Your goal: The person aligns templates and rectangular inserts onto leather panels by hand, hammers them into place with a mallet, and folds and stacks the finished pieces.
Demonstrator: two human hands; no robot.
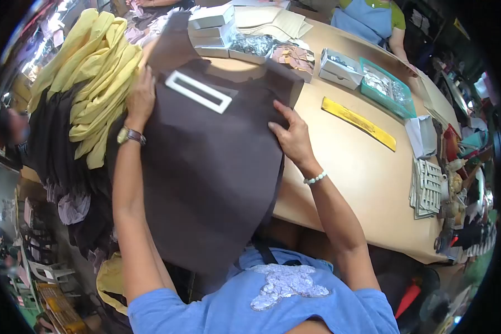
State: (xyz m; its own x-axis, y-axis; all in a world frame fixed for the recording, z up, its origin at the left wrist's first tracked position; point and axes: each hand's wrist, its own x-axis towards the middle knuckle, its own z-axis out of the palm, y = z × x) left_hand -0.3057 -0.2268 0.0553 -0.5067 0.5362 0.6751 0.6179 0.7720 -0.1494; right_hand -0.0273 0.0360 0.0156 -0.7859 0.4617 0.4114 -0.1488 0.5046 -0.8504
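Observation:
A large dark brown garment piece spreads over the near table edge and hangs down in front of me. Near its top lies a white rectangular frame with a long slot, over a small dark patch of cloth. My left hand, with a watch on the wrist, holds the garment piece at its left edge; the thumb is hidden. At the right edge, my right hand rests on the cloth with thumb and forefinger spread apart. A bead bracelet circles that wrist. Neither hand touches the white frame.
Yellow and dark cloth pieces are heaped at left. On the table lie a yellow strip, a teal basket, white boxes and stacked white slotted templates. Another person is across the table.

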